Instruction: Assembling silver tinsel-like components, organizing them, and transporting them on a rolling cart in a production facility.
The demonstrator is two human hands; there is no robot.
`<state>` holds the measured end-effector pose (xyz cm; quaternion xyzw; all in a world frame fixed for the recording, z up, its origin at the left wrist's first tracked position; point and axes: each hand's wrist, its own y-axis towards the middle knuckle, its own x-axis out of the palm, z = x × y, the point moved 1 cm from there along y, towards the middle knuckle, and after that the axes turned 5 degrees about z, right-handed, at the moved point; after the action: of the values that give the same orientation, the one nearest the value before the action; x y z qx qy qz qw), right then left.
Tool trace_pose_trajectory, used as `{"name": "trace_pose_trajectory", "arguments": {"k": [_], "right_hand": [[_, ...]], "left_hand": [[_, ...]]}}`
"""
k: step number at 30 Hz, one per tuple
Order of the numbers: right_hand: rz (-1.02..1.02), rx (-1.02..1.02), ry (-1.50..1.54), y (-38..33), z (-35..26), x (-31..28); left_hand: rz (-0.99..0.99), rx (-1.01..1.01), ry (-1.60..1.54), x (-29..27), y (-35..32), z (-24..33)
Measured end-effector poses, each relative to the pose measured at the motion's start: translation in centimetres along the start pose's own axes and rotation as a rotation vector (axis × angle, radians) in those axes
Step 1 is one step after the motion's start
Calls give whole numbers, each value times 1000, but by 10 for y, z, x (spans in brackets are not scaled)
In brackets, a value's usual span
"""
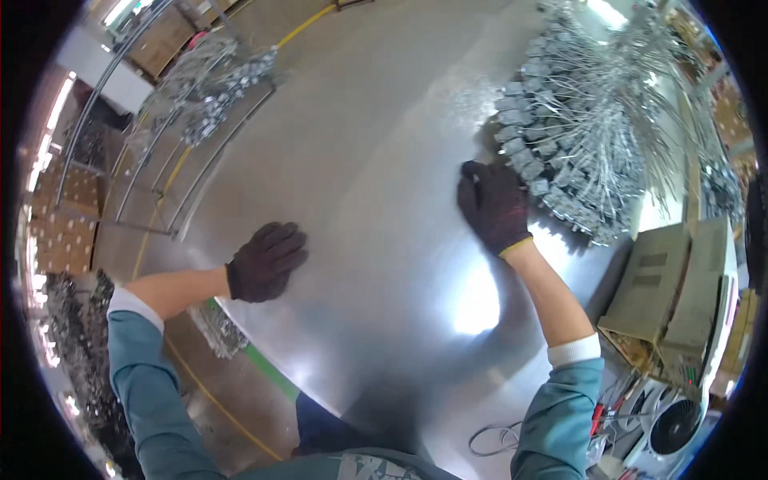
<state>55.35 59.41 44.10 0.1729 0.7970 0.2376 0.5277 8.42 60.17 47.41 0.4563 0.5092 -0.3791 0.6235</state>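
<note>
A shiny metal worktop (376, 144) fills the view, with a wire rack (200, 88) of small metal parts at its far left edge. The left hand (266, 261), in a dark glove, lies flat on the bare worktop, fingers together and holding nothing. The gloved right hand (494, 206) rests at the edge of a heap of wired metal parts (572, 128), fingers (476, 172) touching the nearest pieces; whether they grip one cannot be told. Cardboard boxes (672, 296) stand at the right.
</note>
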Motion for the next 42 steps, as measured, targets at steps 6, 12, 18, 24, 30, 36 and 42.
{"name": "trace_pose_trajectory", "arguments": {"k": [6,12,18,24,30,36,42], "right_hand": [[-3,9,-17,-15,8,-16],[33,35,-52,-43,11,-9],[4,22,-131,-65,-34,-17],[66,-74,-130,-124,-103,-34],[-13,-58,-95,-210,-275,-62],[-105,-177,-55,-288,-420,-79],[-214,-207,-23,-305,-492,-63]], "left_hand": [[28,56,3,14,6,17],[79,50,112,21,0,40],[182,111,98,17,-45,56],[158,133,119,-1,-85,92],[190,76,85,-44,-171,159],[233,-211,-36,-31,-238,194],[559,-360,140,-13,-311,251]]}}
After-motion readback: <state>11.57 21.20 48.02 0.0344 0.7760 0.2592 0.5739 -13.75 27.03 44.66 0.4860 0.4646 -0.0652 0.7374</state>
